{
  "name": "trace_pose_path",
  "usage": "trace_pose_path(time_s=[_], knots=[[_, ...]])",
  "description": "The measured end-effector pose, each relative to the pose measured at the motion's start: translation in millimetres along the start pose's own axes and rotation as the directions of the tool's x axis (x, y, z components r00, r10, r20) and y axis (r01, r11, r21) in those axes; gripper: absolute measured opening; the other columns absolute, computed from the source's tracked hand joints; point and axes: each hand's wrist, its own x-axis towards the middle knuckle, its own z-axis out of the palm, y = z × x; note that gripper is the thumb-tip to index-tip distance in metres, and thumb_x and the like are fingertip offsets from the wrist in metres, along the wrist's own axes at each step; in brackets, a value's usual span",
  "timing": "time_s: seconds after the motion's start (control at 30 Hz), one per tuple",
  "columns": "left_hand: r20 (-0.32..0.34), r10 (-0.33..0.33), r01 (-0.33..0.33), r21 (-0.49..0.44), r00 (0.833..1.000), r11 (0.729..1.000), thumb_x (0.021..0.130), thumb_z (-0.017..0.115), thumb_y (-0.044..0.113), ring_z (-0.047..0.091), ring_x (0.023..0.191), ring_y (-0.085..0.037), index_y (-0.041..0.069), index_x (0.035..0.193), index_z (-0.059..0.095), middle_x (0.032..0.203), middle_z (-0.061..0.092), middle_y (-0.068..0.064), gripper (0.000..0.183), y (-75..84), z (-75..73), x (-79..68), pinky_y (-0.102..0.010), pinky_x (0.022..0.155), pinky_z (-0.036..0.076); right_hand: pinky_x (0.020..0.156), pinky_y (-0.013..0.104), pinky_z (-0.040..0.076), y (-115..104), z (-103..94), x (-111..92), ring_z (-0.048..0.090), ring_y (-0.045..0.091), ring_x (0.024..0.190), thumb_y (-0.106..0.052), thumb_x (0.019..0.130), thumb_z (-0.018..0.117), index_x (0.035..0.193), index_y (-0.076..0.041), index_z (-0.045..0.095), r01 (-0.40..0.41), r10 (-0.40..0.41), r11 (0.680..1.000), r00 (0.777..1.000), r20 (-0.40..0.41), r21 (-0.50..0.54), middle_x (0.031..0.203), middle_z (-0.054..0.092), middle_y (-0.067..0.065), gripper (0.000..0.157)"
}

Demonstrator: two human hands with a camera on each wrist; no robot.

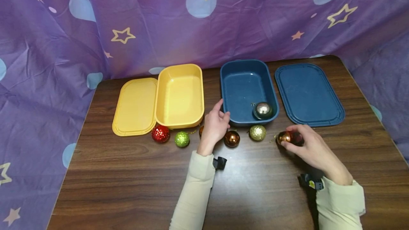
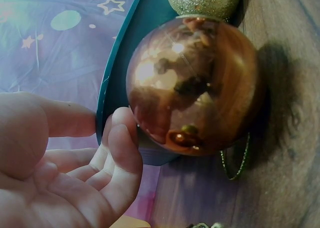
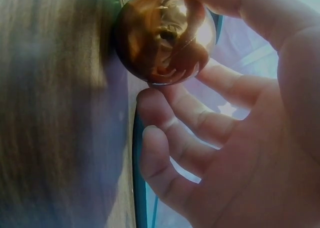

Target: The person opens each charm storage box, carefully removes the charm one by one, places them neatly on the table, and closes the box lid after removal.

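Note:
My right hand [image 1: 308, 146] pinches a shiny copper Christmas ball [image 1: 284, 137] between thumb and fingers, low over the table. In the right wrist view, the copper ball [image 3: 165, 37] sits at the fingertips, the other fingers loosely bent. My left hand [image 1: 214, 125] is at the near left corner of the blue container [image 1: 245, 91], its fingertips right at the rim and nothing in its palm. Beside it lies a darker copper ball [image 1: 232, 138], large in the left wrist view. A silver ball [image 1: 263, 110] sits inside the blue container.
A gold glitter ball [image 1: 257, 132], a green one [image 1: 182, 139] and a red one [image 1: 161, 133] lie along the row. Another ball is mostly hidden by my left hand. At the back stand a yellow container [image 1: 180, 95], its yellow lid [image 1: 135, 105] and a blue lid [image 1: 310, 93].

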Motion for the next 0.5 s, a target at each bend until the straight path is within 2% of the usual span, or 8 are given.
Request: trace_pose_path(time_s=[0.5], knots=[[0.003, -0.014, 0.014, -0.009, 1.0, 1.0, 0.097, 0.055, 0.014, 0.059, 0.055, -0.008, 0.007, 0.148, 0.037, 0.076, 0.065, -0.006, 0.055, 1.0, -0.3, -0.6, -0.021, 0.05, 0.046, 0.064, 0.03, 0.039, -2.5, -1.2, 2.7, 0.054, 0.025, 0.084, -0.02, 0.08, 0.077, 0.115, -0.001, 0.059, -0.001, 0.001, 1.0, 1.0, 0.005, -0.008, 0.106, 0.059, 0.02, 0.043]])
